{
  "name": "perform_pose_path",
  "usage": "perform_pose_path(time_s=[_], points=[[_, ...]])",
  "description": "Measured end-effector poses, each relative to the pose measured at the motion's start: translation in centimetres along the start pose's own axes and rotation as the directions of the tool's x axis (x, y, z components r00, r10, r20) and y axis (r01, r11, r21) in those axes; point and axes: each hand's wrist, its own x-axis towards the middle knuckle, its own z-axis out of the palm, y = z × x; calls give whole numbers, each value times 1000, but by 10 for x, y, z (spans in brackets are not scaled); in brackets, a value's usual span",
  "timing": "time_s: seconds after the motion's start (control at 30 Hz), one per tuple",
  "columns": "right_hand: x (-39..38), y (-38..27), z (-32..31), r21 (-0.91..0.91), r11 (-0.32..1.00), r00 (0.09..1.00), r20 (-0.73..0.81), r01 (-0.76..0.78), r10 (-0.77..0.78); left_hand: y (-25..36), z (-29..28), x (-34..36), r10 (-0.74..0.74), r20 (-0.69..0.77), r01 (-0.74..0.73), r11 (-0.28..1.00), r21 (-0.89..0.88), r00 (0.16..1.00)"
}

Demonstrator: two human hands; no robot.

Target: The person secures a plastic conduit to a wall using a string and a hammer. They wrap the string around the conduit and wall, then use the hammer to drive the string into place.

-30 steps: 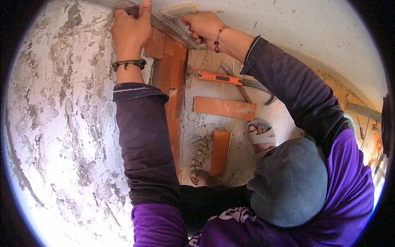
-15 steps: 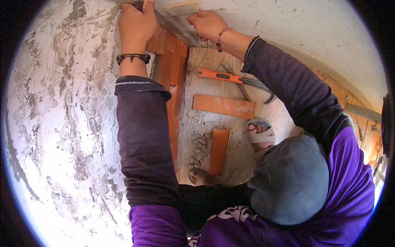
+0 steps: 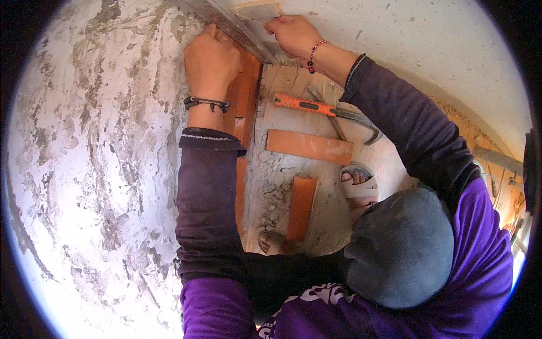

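Note:
My left hand (image 3: 212,63) is closed in a fist, with its fingertips at the side of a long greyish straight strip (image 3: 241,28) that slants down from the top edge. Whatever those fingers hold, if anything, is hidden. Across the strip, my right hand (image 3: 294,36) has its fingers curled together beside a thin tan rectangular piece (image 3: 257,10) at the pale wall. What it pinches is too small to make out. Below my left hand, orange-brown tiles (image 3: 244,85) line the foot of the plastered wall.
A rough, patchy plastered wall (image 3: 101,147) fills the left. On the dusty floor lie an orange-and-black handled tool with a curved dark end (image 3: 305,105), a loose tile (image 3: 309,146), another tile (image 3: 301,208) and crumbled mortar (image 3: 274,198). My sandalled foot (image 3: 358,183) stands beside them.
My left hand has come down and to the right along the slanting strip, its fingers now curled. My right hand has shifted slightly right.

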Motion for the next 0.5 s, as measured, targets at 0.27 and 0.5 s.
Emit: perform_pose_path(time_s=[0.27,0.5], points=[[-8,-6,-1,-13,996,996,45,83,-82,-13,-2,9,51,129,-71,985,156,990],[-15,-4,-8,-15,1000,999,41,-22,22,-2,-10,-1,-16,29,11,985,170,999]])
